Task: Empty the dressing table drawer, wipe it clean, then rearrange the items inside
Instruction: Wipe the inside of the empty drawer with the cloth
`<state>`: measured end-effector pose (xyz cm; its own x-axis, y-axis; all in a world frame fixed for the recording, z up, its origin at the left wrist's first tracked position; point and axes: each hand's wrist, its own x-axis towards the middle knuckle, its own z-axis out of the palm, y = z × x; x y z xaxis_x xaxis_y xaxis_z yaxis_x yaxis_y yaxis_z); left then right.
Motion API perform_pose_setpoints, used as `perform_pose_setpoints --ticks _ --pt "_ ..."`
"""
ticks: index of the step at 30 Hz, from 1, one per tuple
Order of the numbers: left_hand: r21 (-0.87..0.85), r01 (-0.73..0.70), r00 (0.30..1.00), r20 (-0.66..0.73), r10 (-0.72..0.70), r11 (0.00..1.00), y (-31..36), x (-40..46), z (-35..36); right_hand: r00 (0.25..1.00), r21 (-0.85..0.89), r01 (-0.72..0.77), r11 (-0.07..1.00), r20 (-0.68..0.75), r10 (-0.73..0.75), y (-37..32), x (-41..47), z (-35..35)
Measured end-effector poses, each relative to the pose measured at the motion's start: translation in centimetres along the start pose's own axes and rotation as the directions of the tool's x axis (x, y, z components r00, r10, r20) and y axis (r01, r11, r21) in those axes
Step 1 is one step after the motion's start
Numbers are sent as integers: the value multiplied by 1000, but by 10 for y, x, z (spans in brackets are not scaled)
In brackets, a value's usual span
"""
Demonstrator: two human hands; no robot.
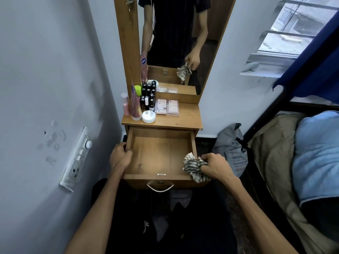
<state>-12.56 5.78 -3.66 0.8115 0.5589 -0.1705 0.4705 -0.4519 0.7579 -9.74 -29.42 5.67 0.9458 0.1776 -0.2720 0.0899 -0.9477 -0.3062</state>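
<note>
The wooden drawer (157, 154) of the dressing table stands pulled out, with nothing inside it. My left hand (120, 157) grips the drawer's left wall. My right hand (214, 166) is shut on a bunched striped cloth (194, 167) at the drawer's front right corner, over its rim. On the tabletop (189, 118) above stand the cosmetics: several small dark bottles (148, 99), a pink bottle (125, 104), a pink tube (135, 105), a white round jar (148, 116) and flat pink boxes in a clear case (167, 107).
A tall mirror (176, 43) rises behind the tabletop. A wall with a switch panel (77, 158) is close on the left. A grey bag (232, 145) lies on the floor to the right, beside a bed (293, 162) with a blue pillow. The drawer has a metal handle (160, 188).
</note>
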Motion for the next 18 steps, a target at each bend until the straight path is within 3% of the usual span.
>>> perform_pose_setpoints --ticks 10,15,18 --pt "-61 43 999 4 -43 997 5 -4 -4 974 5 184 983 130 -183 -9 -45 6" --pt "-132 90 996 9 -89 987 4 -5 -5 939 133 327 936 68 -338 -76 -55 61" --pt "-296 192 980 13 -197 936 8 0 -7 868 222 482 848 13 -496 -136 -56 94"
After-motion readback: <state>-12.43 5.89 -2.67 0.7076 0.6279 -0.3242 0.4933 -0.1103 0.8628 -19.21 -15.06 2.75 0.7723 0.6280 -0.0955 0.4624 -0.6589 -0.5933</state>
